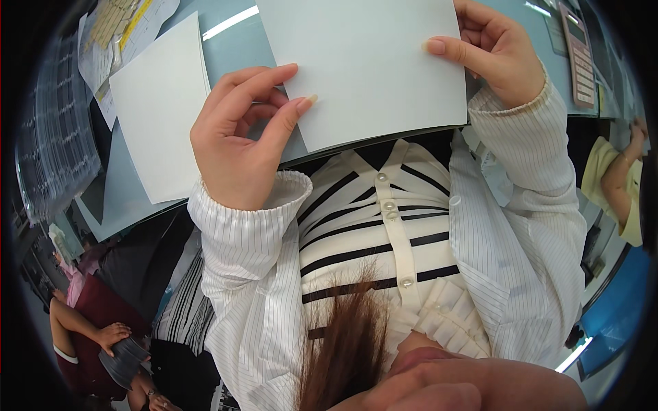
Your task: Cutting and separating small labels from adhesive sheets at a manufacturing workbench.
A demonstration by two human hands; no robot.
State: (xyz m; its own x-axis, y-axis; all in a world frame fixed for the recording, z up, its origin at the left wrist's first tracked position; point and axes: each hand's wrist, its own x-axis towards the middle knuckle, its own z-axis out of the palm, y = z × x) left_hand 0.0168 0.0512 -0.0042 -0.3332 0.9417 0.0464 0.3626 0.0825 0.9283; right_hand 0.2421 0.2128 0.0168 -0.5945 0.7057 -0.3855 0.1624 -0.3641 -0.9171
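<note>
Nearest the camera hang a lock of brown hair [346, 342] and the front of a black-and-white striped top [384, 226] with a row of pale buttons, framed by the sleeves of a thin-striped white shirt [247, 274].

Beyond the cuffs, both hands work a white sheet of paper [363, 61] that lies on the near edge of the pale blue bench [236, 48], its lower edge reaching just past the bench rim toward the body. The left hand [236, 144] is half curled at the sheet's lower left corner: the thumb tip and forefinger tip press on the paper's edge, the other fingers folded into the palm. The right hand [497, 51] grips the sheet's right edge, thumb laid flat on top and fingers curled beside and behind it.

To the left of that sheet, well apart from it, a second white sheet [161, 109] lies tilted on the bench, untouched. Farther up at the left corner are printed papers with yellow blocks [116, 27]. At the far right a pink calculator [579, 55] rests on the bench, near the right hand.

Off to the sides, other people sit: one in dark red at lower left [96, 322], and an arm in a yellow sleeve [617, 185] at the right.
</note>
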